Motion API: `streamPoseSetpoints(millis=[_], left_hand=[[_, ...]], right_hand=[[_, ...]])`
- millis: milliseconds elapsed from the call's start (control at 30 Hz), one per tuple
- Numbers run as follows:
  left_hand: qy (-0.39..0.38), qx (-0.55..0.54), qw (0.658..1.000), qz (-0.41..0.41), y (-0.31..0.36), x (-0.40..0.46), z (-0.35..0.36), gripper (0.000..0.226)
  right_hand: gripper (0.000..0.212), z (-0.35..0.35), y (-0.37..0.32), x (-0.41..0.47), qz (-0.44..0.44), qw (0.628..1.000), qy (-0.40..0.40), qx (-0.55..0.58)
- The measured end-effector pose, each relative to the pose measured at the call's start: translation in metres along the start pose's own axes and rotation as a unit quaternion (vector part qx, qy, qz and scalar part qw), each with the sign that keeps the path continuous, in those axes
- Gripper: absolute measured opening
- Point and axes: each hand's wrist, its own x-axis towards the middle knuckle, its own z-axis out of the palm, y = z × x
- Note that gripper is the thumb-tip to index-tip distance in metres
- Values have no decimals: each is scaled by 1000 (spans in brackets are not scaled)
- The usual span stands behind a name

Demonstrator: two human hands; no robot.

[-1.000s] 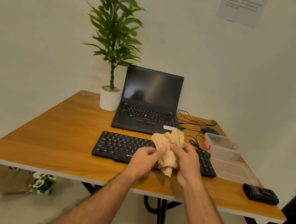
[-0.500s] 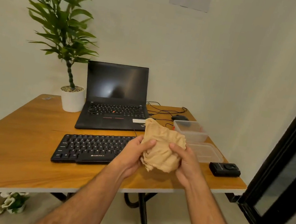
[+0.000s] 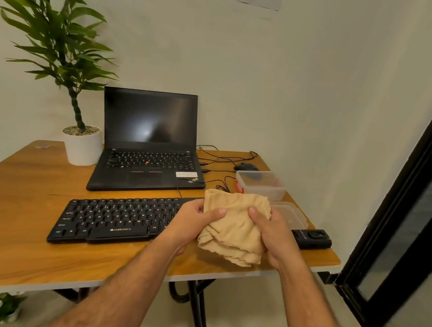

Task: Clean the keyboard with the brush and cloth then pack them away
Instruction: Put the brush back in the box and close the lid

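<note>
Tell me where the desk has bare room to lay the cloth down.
The widest bare wood on the desk lies left of the keyboard, below the plant pot. The strip along the near edge is also free. It is crowded on the right: container, lid, black device, cables.

Two hands, left (image 3: 190, 225) and right (image 3: 272, 236), share one cloth (image 3: 233, 225) at centre frame. The table (image 3: 0, 228) carries one keyboard (image 3: 115, 221), one laptop (image 3: 146, 146), one potted plant (image 3: 82, 143) and one clear box (image 3: 261, 184) with one lid (image 3: 293, 215). At right lie one mouse (image 3: 245, 166) and one small black device (image 3: 312, 238), possibly a camera.
</note>
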Motion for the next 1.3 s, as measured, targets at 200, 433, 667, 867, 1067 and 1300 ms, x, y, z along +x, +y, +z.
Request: streamPoseSetpoints(millis=[200,433,667,867,1067,1300], left_hand=[[27,11,998,-53,-5,-1,7,27],[-69,-95,985,-123,-4,-2,-5,37],[-108,-55,990,-71,-3,-2,-5,54],[-133,0,987,-92,-4,0,-15,62],[-156,-29,981,-115,-3,-1,-6,73],[-88,-23,991,-101,-7,0,0,30]], right_hand=[[24,-6,-1,4,22,1000,7,-6],[57,-33,-3,10,115,986,-111,39],[42,-36,-2,14,57,998,-38,-5],[22,-37,4,14,54,998,-1,-14],[16,-26,6,13,56,998,39,4],[24,-26,2,9,99,995,-19,3]])
